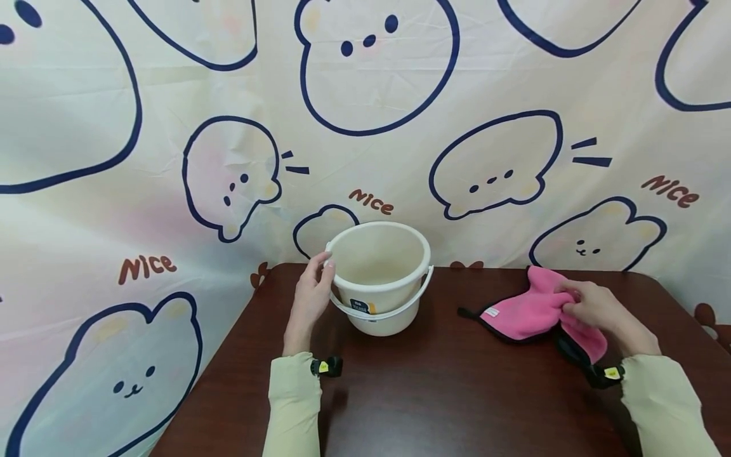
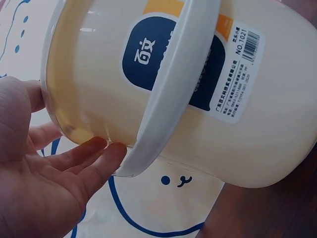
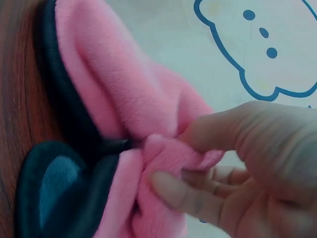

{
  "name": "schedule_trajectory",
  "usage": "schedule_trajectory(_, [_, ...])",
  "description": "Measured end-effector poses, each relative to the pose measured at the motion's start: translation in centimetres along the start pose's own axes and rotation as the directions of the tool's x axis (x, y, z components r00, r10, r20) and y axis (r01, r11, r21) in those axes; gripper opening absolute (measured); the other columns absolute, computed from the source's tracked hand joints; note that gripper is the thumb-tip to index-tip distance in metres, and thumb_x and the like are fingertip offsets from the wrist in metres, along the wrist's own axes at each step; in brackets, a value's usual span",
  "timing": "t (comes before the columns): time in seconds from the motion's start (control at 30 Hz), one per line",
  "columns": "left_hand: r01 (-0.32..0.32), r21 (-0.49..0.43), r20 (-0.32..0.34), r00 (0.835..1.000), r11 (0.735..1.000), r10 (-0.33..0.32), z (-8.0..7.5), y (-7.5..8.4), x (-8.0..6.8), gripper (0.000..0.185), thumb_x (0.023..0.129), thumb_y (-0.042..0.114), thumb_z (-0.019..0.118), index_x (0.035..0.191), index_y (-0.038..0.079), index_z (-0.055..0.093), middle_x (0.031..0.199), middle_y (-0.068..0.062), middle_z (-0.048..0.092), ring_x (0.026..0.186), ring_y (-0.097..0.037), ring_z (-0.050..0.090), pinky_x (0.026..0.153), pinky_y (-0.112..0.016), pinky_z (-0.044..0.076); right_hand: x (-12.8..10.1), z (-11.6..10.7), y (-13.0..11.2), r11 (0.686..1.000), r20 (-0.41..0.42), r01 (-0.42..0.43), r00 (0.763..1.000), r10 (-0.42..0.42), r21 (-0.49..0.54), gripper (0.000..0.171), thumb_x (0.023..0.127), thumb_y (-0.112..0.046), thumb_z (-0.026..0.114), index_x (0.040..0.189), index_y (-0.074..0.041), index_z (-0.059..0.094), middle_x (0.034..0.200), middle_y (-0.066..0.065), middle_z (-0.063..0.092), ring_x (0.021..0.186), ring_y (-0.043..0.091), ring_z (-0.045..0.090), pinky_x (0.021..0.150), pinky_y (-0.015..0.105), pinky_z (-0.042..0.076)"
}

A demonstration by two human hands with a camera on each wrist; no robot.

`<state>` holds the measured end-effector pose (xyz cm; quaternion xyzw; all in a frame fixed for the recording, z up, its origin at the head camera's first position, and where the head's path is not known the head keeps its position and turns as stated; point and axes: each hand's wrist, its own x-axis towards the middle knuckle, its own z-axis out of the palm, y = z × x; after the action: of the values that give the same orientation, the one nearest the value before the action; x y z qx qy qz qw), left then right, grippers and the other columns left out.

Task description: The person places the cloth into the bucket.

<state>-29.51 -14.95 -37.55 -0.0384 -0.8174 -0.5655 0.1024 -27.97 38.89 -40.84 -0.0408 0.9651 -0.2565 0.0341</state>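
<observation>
A cream plastic bucket [image 1: 379,289] stands upright at the back of the table, its white handle [image 2: 171,89] lowered across the front. A dark blue label [image 2: 143,49] shows on its side. My left hand [image 1: 311,292] holds the bucket at the left of its rim; the left wrist view shows fingertips [image 2: 116,148] against the outer wall, close to the handle. To the right, my right hand [image 1: 599,311] pinches a pink cloth [image 1: 522,311] with black edging. Gathered folds of the cloth bunch between thumb and fingers in the right wrist view, and its blue-grey underside [image 3: 62,183] shows at one corner.
Everything stands on a dark brown wooden table [image 1: 445,393]. Behind it hangs a pale backdrop [image 1: 377,171] printed with blue bear outlines, right at the table's far edge. A small white tag [image 1: 491,311] sits on the cloth.
</observation>
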Motion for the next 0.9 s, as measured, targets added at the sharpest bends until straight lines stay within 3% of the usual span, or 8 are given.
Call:
schedule_trajectory(0.23, [0.015, -0.012, 0.010, 1.000, 1.000, -0.015, 0.0, -0.1, -0.2, 0.050, 0.100, 0.052, 0.044, 0.144, 0.028, 0.043, 0.151, -0.003, 0.044, 0.134, -0.029, 0.047, 0.109, -0.060, 0.038, 0.5, -0.3, -0.4, 0.998, -0.138, 0.042, 0.989, -0.049, -0.055, 0.034, 0.090, -0.013, 0.061, 0.122, -0.002, 0.058, 0.081, 0.011, 0.058, 0.065, 0.018, 0.053, 0.056, 0.029, 0.038])
schedule_trajectory(0.53, [0.011, 0.003, 0.013, 1.000, 1.000, -0.011, 0.0, 0.0, 0.1, 0.050, 0.101, 0.052, 0.043, 0.144, 0.026, 0.044, 0.150, -0.005, 0.045, 0.134, -0.029, 0.047, 0.111, -0.059, 0.037, -0.2, -0.2, -2.3, 0.996, -0.313, 0.091, 0.946, -0.080, 0.022, 0.033, 0.096, -0.020, 0.058, 0.125, -0.004, 0.058, 0.090, 0.016, 0.059, 0.071, 0.023, 0.053, 0.052, 0.028, 0.043])
schedule_trajectory(0.77, [0.004, 0.005, 0.023, 1.000, 1.000, -0.004, 0.2, -0.1, 0.0, 0.051, 0.100, 0.054, 0.043, 0.144, 0.027, 0.043, 0.150, -0.005, 0.045, 0.134, -0.030, 0.046, 0.111, -0.060, 0.037, -0.6, -0.1, -3.9, 0.990, -0.406, 0.114, 0.911, -0.072, 0.080, 0.039, 0.097, -0.021, 0.058, 0.130, -0.001, 0.055, 0.111, 0.026, 0.054, 0.087, 0.037, 0.053, 0.054, 0.027, 0.044])
schedule_trajectory(0.9, [-0.003, 0.007, 0.009, 1.000, 1.000, 0.003, 0.2, 0.0, 0.0, 0.050, 0.101, 0.053, 0.043, 0.143, 0.027, 0.044, 0.150, -0.004, 0.045, 0.134, -0.029, 0.047, 0.110, -0.059, 0.038, -1.2, -0.4, -5.1, 0.974, -0.448, 0.174, 0.889, -0.091, 0.148, 0.038, 0.097, -0.020, 0.057, 0.131, -0.002, 0.056, 0.121, 0.026, 0.052, 0.087, 0.033, 0.055, 0.052, 0.026, 0.043])
